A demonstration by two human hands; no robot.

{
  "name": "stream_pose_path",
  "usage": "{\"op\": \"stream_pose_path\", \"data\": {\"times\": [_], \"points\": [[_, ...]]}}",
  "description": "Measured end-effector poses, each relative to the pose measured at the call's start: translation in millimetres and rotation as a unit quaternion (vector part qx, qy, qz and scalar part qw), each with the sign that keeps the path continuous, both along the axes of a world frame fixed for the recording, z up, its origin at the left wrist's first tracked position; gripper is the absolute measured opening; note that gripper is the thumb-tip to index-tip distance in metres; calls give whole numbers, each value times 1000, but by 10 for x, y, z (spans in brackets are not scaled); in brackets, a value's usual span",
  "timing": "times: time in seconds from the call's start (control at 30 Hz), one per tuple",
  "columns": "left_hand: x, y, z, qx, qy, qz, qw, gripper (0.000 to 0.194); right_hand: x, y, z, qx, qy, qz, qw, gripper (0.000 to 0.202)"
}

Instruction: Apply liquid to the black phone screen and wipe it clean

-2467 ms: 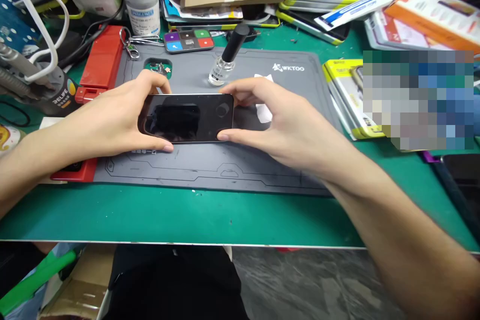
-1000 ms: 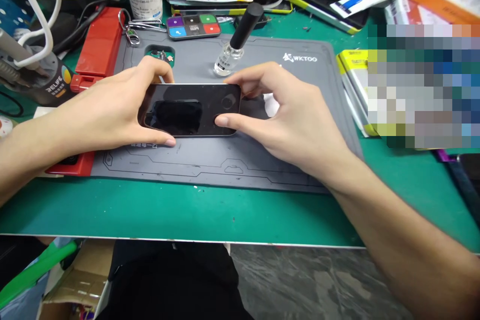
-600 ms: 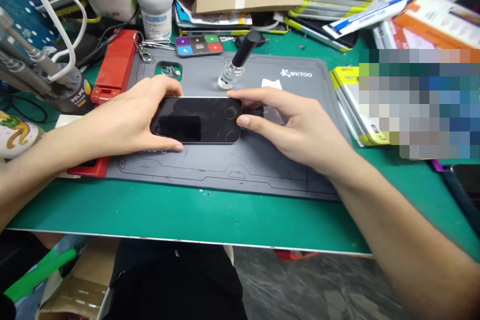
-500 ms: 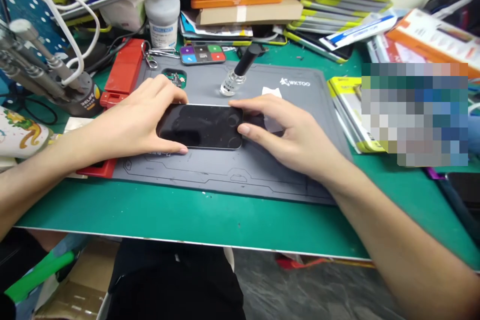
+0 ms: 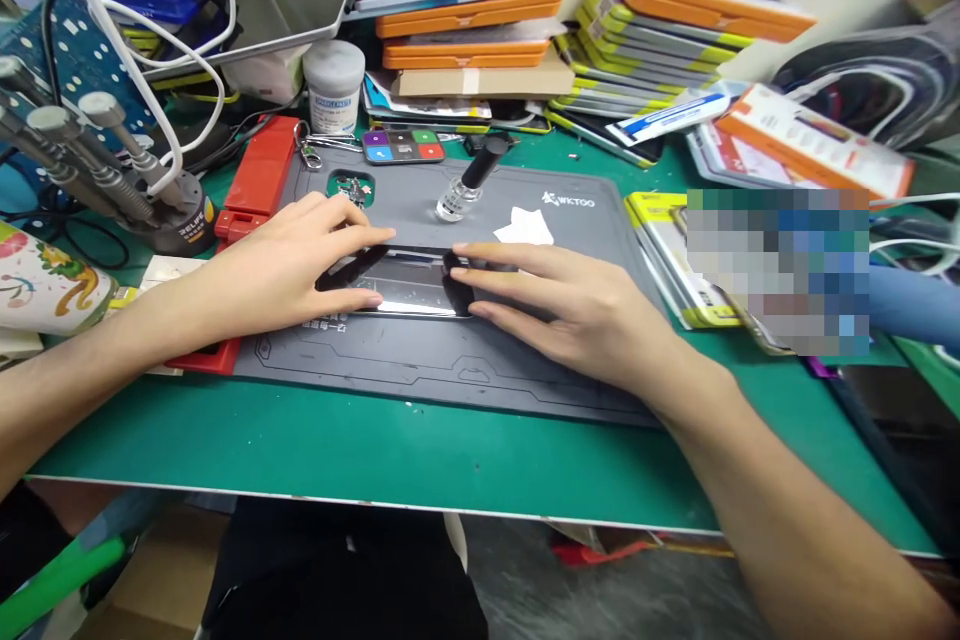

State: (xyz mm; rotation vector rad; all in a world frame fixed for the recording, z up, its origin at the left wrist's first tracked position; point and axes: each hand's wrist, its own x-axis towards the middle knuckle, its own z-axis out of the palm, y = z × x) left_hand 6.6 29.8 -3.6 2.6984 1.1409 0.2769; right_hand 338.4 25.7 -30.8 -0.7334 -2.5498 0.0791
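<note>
Head view: both flat hands (image 5: 285,265) press phone (image 5: 409,282)

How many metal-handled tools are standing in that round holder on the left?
3 show clearly: metal-handled tools leaning up and left from the round holder, side by side, left of the grey mat. White cables cross them, so another may be hidden.

Head camera, looking forward and down

It looks from above the near edge of the green tabletop (image 5: 420,440), close over the grey mat (image 5: 480,360), facing the stacked boxes (image 5: 660,20) against the far wall.
</note>
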Motion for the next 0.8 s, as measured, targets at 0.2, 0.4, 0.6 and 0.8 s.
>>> {"op": "stream_pose_path", "data": {"times": [0.2, 0.4, 0.6, 0.8], "points": [[-6, -1, -31, 42, -1, -69, 997, 48, 0, -31, 62, 96, -5, 36, 995, 13], [-18, -5, -61, 76, -20, -96, 992, 49, -28, -70, 119, 124, -19, 51, 991, 12], [-12, -18, -63, 86, -16, -105, 991, 48, -3, -115, 128, 150, -44, 56, 986, 17], [-13, -43, -66, 93, 2, -94, 991, 51, 12, -133, 117, 155, -56, 60, 984, 19]]}}
